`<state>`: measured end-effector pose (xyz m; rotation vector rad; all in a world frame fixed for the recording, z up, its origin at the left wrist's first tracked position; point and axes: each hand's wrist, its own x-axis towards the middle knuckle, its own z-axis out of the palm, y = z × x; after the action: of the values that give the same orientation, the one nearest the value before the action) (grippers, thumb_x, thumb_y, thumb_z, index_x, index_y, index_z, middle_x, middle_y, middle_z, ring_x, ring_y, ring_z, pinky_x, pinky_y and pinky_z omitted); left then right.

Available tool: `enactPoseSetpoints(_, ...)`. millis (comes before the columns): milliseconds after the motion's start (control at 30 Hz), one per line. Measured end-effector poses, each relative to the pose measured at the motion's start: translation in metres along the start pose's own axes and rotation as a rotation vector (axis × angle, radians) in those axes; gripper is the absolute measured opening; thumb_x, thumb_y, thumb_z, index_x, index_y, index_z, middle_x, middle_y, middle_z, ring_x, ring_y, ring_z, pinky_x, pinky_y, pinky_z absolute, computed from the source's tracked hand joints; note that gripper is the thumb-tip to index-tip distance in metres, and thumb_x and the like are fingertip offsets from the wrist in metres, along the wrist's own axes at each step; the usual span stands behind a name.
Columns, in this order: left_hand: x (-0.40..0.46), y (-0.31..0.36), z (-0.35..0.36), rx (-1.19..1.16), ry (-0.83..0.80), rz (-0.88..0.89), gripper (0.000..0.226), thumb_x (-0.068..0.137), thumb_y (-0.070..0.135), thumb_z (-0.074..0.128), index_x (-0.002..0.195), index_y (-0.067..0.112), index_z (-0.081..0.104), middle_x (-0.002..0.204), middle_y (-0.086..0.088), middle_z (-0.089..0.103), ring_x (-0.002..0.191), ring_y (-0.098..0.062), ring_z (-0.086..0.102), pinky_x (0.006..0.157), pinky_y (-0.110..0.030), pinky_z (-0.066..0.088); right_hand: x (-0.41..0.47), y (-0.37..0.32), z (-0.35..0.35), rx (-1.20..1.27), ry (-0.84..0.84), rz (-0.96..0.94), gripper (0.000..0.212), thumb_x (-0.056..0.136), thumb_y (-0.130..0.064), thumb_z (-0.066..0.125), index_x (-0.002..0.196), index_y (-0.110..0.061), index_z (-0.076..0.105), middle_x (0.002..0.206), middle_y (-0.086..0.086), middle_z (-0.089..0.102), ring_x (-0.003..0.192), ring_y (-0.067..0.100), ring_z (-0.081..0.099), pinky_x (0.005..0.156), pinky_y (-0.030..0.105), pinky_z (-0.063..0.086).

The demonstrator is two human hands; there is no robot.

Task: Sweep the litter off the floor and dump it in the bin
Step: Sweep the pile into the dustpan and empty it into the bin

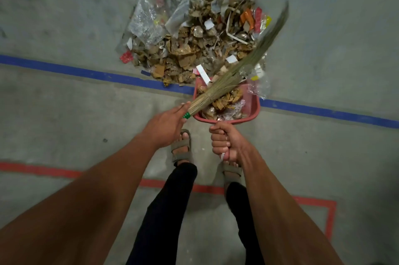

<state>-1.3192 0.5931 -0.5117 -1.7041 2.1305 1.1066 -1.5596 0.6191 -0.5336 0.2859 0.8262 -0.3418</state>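
A big heap of litter point(194, 27), made of brown leaves, paper scraps and clear plastic wrappers, lies on the grey floor ahead of me. My left hand point(166, 126) grips the green-bound end of a grass broom point(235, 66), whose blurred bristles stretch up and right over the heap's near edge. A red dustpan point(253, 109) sits on the floor at the heap's near side, holding some leaves and plastic. My right hand point(226, 144) is curled round its handle. No bin is in view.
A blue tape line point(86, 71) crosses the floor under the heap and dustpan. A red tape line point(43, 169) runs nearer to me. My feet in sandals point(181, 146) stand just behind the dustpan. Bare concrete lies left and right.
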Motion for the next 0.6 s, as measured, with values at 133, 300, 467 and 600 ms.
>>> enactPoseSetpoints(133, -0.025, 0.02, -0.043, 0.047, -0.02, 0.021, 0.062, 0.11, 0.035, 0.042, 0.166, 0.033, 0.016, 0.169, 0.004, 0.029, 0.132, -0.033, 0.056, 0.101, -0.045, 0.049, -0.038, 0.011, 0.031, 0.0, -0.025, -0.034, 0.041, 0.095, -0.013, 0.047, 0.062, -0.026, 0.026, 0.038, -0.01, 0.022, 0.031, 0.005, 0.011, 0.032, 0.016, 0.012)
enactPoseSetpoints(300, -0.073, 0.054, -0.099, 0.089, -0.051, 0.047, 0.064, 0.11, 0.032, 0.042, 0.166, 0.033, 0.011, 0.172, 0.007, 0.02, 0.13, -0.034, 0.057, 0.102, -0.047, 0.05, -0.094, 0.031, 0.075, -0.003, -0.036, -0.072, 0.041, 0.095, -0.013, 0.05, 0.061, -0.024, 0.031, 0.039, -0.01, 0.022, 0.03, 0.005, 0.015, 0.031, 0.017, 0.016)
enactPoseSetpoints(467, -0.131, 0.091, -0.148, 0.134, -0.027, 0.075, 0.066, 0.11, 0.03, 0.042, 0.167, 0.029, 0.009, 0.172, 0.006, 0.019, 0.125, -0.035, 0.059, 0.098, -0.047, 0.051, -0.16, 0.055, 0.12, -0.014, -0.037, -0.104, 0.042, 0.096, -0.014, 0.05, 0.06, -0.024, 0.03, 0.04, -0.01, 0.022, 0.032, 0.006, 0.011, 0.032, 0.017, 0.013)
enactPoseSetpoints(600, -0.17, 0.122, -0.184, 0.176, -0.005, 0.118, 0.066, 0.11, 0.031, 0.043, 0.167, 0.031, 0.009, 0.171, 0.004, 0.024, 0.123, -0.037, 0.06, 0.096, -0.045, 0.052, -0.213, 0.073, 0.151, -0.033, -0.027, -0.162, 0.042, 0.096, -0.015, 0.05, 0.06, -0.024, 0.03, 0.041, -0.009, 0.022, 0.033, 0.006, 0.009, 0.034, 0.018, 0.01)
